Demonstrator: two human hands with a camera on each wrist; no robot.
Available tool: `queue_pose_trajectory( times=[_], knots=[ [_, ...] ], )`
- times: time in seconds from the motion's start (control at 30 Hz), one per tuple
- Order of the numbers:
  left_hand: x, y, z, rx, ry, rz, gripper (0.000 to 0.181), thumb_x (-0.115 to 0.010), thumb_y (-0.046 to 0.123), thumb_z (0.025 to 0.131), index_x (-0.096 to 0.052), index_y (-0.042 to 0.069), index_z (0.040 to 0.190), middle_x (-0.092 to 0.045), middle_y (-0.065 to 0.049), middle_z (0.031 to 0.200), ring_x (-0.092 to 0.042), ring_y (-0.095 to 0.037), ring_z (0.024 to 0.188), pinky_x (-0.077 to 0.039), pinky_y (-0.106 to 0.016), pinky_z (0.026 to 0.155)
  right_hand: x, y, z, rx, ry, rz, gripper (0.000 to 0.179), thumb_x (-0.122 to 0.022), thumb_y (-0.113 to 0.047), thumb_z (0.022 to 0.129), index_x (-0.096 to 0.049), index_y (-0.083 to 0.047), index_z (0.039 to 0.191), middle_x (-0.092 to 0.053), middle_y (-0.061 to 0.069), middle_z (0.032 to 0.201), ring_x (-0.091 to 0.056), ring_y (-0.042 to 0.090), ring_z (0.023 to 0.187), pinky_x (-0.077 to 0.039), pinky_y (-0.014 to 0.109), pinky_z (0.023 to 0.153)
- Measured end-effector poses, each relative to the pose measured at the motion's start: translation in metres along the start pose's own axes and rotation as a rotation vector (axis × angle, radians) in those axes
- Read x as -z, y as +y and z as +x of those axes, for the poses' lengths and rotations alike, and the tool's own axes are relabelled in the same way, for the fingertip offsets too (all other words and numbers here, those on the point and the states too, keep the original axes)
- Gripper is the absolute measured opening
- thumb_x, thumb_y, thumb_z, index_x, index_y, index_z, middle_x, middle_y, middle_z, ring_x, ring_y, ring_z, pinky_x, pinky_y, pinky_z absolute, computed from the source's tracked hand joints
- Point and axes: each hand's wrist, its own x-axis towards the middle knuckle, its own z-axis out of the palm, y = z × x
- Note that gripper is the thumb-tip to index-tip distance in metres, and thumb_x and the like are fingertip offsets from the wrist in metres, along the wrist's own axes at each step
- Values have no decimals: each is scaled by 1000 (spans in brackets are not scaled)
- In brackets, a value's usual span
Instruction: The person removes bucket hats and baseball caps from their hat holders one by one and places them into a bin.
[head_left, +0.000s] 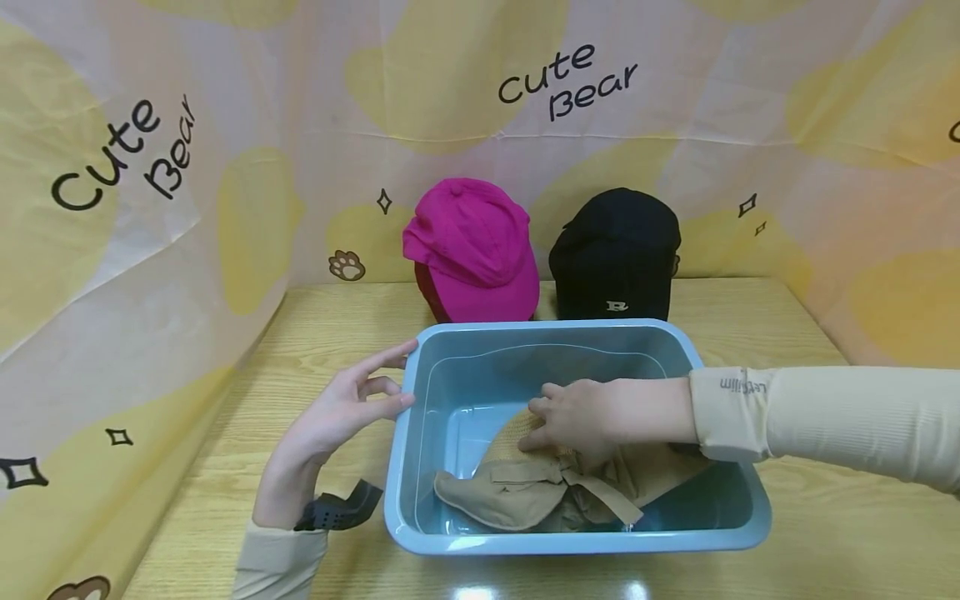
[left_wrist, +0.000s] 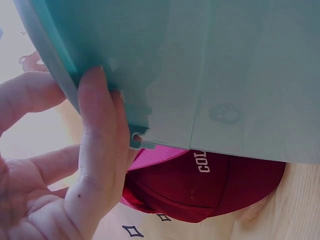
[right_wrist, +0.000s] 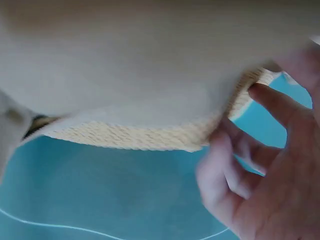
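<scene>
A beige sun hat [head_left: 517, 492] with a woven straw part [right_wrist: 150, 137] and a cloth bow lies inside the light blue plastic basin [head_left: 577, 543]. Reaching in from the right, my right hand [head_left: 581, 421] holds the hat by its woven part, fingers bent at its edge in the right wrist view. At the basin's left side, my left hand [head_left: 352, 408] grips the rim near the far corner. The left wrist view has its fingers [left_wrist: 97, 130] against the basin's outer wall. Part of the hat is hidden under the right hand and forearm.
Behind the basin stand a bright pink cap [head_left: 476, 250] and a black cap [head_left: 618, 254], side by side near the patterned cloth backdrop [head_left: 465, 100]. Everything rests on a wood-grain tabletop [head_left: 337, 321]. The cloth also rises along the left and right sides.
</scene>
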Motion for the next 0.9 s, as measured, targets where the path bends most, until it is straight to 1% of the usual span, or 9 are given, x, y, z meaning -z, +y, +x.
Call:
queue_pose_trajectory(
  times=[0.13,0.2,0.23,0.3,0.4,0.5,0.6,0.73,0.9],
  knots=[
    [0,1,1,3,0,-3,63,-66,14,90,-40,19,147,-43,-13,141,-64,-15,88,-52,-37,85,6,3,-4,-22,-126,332,63,-72,-11,82,-50,-38,134,-54,-4,115,-50,12,89,-47,22,66],
    [0,1,1,3,-2,-4,63,-66,15,90,-40,18,147,-43,-13,140,-65,-15,88,-52,-38,85,8,4,-6,-25,-198,439,64,-68,-4,83,-50,-40,132,-54,-7,110,-49,11,87,-45,22,62],
    [0,2,1,2,-3,-4,63,-66,15,90,-40,18,147,-43,-13,140,-65,-15,88,-52,-38,85,9,5,-7,-28,-235,480,66,-67,-2,83,-49,-40,132,-54,-8,110,-49,10,89,-45,23,64],
    [0,2,1,0,-4,-2,63,-66,14,90,-40,18,147,-43,-14,140,-65,-15,88,-52,-38,85,9,6,-9,-12,-297,515,67,-65,-1,83,-46,-40,135,-53,-10,110,-47,8,92,-46,24,69],
    [0,2,2,-1,-4,3,63,-66,15,90,-39,18,147,-42,-14,139,-65,-15,89,-51,-39,86,10,9,-13,49,-350,531,69,-63,-3,85,-42,-38,140,-53,-13,115,-45,5,98,-47,24,84],
    [0,2,2,-2,-3,8,63,-66,15,90,-39,18,147,-43,-14,139,-65,-15,89,-51,-38,86,12,12,-19,103,-333,565,64,-61,-5,88,-42,-38,140,-52,-16,119,-46,4,102,-46,26,93],
    [1,2,2,0,-3,6,63,-66,15,90,-39,17,147,-43,-14,139,-65,-15,89,-52,-38,85,14,18,-27,123,-267,600,57,-60,-9,91,-46,-38,137,-53,-17,122,-48,4,106,-47,28,95],
    [0,1,1,-1,-6,0,63,-65,15,90,-39,16,147,-43,-15,139,-65,-15,89,-52,-37,85,15,26,-38,121,-186,598,50,-59,-18,94,-46,-35,139,-52,-16,132,-50,6,117,-46,32,100],
    [0,1,0,-6,-3,7,63,-65,15,90,-39,17,147,-43,-15,139,-65,-14,89,-52,-36,85,17,34,-53,96,-112,586,50,-59,-26,94,-45,-30,142,-47,-10,144,-45,17,133,-42,43,107]
  ],
)
